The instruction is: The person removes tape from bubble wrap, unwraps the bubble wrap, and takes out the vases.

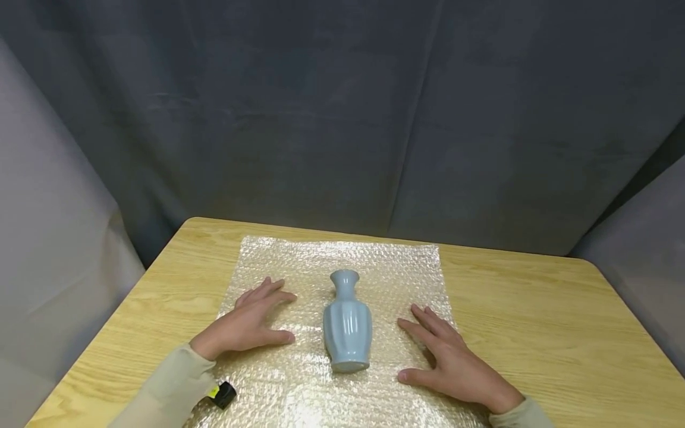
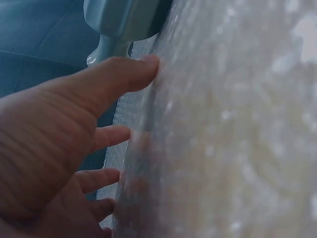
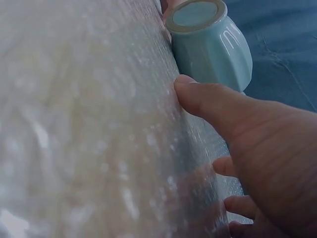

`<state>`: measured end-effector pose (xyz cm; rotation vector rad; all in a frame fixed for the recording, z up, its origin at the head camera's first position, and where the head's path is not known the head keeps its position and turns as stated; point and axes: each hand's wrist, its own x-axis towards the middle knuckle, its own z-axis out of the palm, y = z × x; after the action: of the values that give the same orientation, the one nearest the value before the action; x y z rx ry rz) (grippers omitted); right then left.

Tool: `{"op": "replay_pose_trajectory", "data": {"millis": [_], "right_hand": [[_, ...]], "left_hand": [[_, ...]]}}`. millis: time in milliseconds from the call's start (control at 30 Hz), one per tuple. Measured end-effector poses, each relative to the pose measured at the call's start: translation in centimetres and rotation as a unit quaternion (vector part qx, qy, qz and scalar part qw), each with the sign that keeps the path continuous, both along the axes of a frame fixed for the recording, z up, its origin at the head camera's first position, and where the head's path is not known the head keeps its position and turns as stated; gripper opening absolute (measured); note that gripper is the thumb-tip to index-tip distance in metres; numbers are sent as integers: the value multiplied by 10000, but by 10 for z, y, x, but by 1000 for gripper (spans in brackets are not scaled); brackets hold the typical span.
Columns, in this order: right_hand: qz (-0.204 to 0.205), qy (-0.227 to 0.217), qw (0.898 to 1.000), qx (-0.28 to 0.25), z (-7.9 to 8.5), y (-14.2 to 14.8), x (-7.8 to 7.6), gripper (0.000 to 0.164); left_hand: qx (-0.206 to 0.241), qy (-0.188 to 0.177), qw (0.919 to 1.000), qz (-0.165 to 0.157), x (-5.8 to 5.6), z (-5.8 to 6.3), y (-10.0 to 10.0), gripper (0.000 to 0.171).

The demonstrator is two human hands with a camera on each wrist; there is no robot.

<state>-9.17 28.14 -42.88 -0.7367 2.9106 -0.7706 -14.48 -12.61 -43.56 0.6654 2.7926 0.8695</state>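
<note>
A pale blue ceramic vase (image 1: 348,327) lies on its side on a sheet of bubble wrap (image 1: 337,255), its mouth toward the back and its base toward me. To its left, my left hand (image 1: 248,321) has its fingers spread, the fingertips right at the wrap. My right hand (image 1: 452,359) is to the right of the vase, fingers also spread, thumb reaching toward the base. Both hands are apart from the vase and hold nothing. The right wrist view shows the vase's round base (image 3: 195,14) beyond the thumb; in the left wrist view its neck and body (image 2: 114,22) appear.
The bubble wrap covers the middle of a light wooden table (image 1: 551,315). A dark curtain (image 1: 342,119) hangs behind the table, with paler cloth (image 1: 48,255) at the left. A small black device with a yellow patch (image 1: 222,395) sits at my left wrist.
</note>
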Motion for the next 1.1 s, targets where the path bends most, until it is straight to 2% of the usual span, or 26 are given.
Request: {"op": "replay_pose_trajectory", "data": {"millis": [267,467,800,1100], "right_hand": [[-47,78,9999,86,0,1,-1,84],[-112,108,9998,114,0,0,-1,84],[-290,-201,9993,85,1,-1,2,84],[-407,-165,9989,164,8,-5,3,79]], "left_hand": [[0,-120,9999,-6,-2,1,1,76],[6,-82,10000,-9,-1,1,1,76],[33,-113,9999,-30,-2,0,1,76],[19,-100,9999,13,0,1,1,76]]}}
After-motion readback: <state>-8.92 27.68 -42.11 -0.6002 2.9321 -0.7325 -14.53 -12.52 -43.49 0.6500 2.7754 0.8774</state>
